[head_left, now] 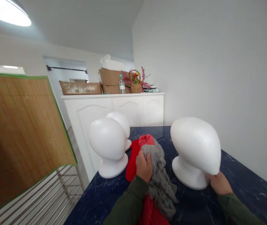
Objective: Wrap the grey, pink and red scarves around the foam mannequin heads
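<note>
My left hand (pixel 144 166) is closed on a crumpled grey cloth (pixel 160 175) that lies over a red cloth (pixel 133 157) on the dark blue marbled table (pixel 241 175). My right hand (pixel 219 183) grips the lower edge of a white foam mannequin head (pixel 194 150) standing at the right; its fingers are partly hidden under the head. Another white foam head (pixel 108 145) stands at the left of the cloths, with a third foam head (pixel 121 122) just behind it.
A white cabinet (pixel 114 109) beyond the table carries cardboard boxes (pixel 111 81), a water bottle (pixel 122 85) and a flower basket (pixel 136 82). A bamboo mat (pixel 18 131) hangs over a metal rack (pixel 51 193) at the left. A white wall runs along the right.
</note>
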The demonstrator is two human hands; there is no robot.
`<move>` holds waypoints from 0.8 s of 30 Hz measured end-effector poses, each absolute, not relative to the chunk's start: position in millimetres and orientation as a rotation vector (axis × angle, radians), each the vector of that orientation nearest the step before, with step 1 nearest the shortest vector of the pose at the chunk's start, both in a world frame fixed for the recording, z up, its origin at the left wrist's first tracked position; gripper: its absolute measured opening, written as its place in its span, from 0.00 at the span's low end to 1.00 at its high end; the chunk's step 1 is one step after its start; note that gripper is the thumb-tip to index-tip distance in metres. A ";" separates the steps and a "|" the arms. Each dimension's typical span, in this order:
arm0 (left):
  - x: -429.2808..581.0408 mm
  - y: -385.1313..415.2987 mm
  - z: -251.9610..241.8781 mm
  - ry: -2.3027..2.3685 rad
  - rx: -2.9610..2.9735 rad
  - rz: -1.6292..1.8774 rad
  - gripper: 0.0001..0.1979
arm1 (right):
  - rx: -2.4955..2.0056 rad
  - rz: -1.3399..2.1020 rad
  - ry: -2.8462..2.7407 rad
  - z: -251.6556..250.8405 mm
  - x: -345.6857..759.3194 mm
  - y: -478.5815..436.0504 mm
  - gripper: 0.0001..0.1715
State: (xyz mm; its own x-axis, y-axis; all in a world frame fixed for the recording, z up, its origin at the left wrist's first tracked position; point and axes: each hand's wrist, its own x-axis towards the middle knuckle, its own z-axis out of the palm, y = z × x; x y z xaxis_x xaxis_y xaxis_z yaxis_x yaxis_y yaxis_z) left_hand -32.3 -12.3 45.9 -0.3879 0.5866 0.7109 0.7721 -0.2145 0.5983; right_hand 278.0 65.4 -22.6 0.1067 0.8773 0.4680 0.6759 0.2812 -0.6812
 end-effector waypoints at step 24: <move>-19.5 -54.3 72.1 -1.215 -2.303 -1.322 0.24 | -0.651 1.694 -1.288 61.4 114.1 -30.9 0.16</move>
